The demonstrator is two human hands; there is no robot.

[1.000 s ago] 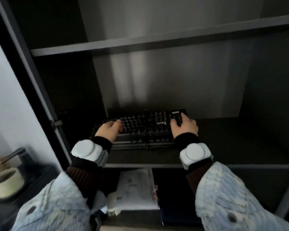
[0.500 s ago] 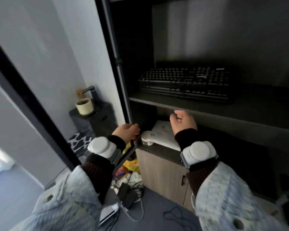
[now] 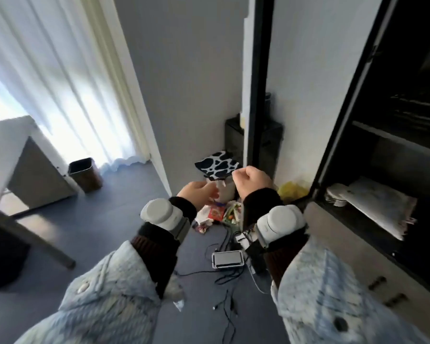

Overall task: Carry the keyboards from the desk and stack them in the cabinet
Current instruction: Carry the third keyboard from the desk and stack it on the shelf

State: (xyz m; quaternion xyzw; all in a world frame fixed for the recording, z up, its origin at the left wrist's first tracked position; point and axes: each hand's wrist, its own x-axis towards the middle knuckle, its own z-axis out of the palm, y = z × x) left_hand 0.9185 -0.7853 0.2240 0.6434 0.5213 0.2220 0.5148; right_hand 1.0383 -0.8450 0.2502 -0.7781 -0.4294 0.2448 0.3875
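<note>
one keyboard (image 3: 418, 109) at least is already in the cabinet (image 3: 343, 135), lying as a dark, blurred slab on the upper shelf at the right edge of the head view; whether it rests on another keyboard beneath it cannot be told here. both hands are free of any load: the left hand (image 3: 199, 194) is loosely curled with nothing in it, and the right hand (image 3: 252, 181) is drawn into a soft fist, likewise empty, the two held close together in front of the chest over the cluttered floor (cables, wrappers and a small white device lie below them). so the placing step looks finished for this keyboard, and what is left, by my reading, is the walk back for the next one; a corner of a desk (image 3: 32, 234) shows at the lower left, but no keyboard is visible on it, so how many remain cannot be said. compared with half a second ago, the view has swung left, away from the cabinet: then the keyboard sat squarely in frame on its shelf, with the left hand by the cabinet's edge and the right hand raised just under the shelf lip, whereas now the cabinet has slid to the right margin, the curtain (image 3: 47, 78) and waste bin (image 3: 85, 173) have come into sight, and both hands have pulled back from the furniture.
</note>
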